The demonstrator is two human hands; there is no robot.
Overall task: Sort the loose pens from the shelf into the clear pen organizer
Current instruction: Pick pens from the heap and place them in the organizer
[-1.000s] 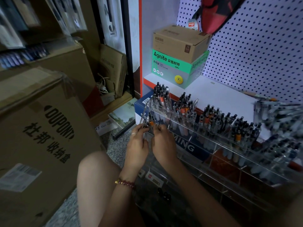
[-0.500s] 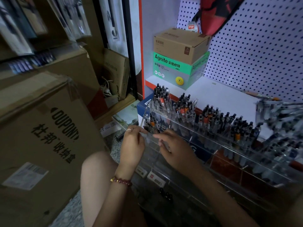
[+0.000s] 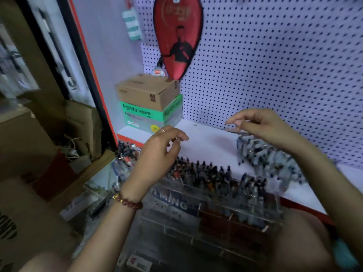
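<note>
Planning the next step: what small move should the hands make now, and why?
Probably lower the right hand onto the loose pens just below it and pick some up: both hands hover above the shelf, and the left hand looks empty.

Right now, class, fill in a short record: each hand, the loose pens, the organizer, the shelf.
Shelf: white, box at left end
Organizer: clear, top row packed with upright pens
Loose pens: heaped on shelf, right side
Left hand: above organizer's left part, fingers curled; blur hides any hold
Right hand: above loose pens, fingers curled; hold unclear
</note>
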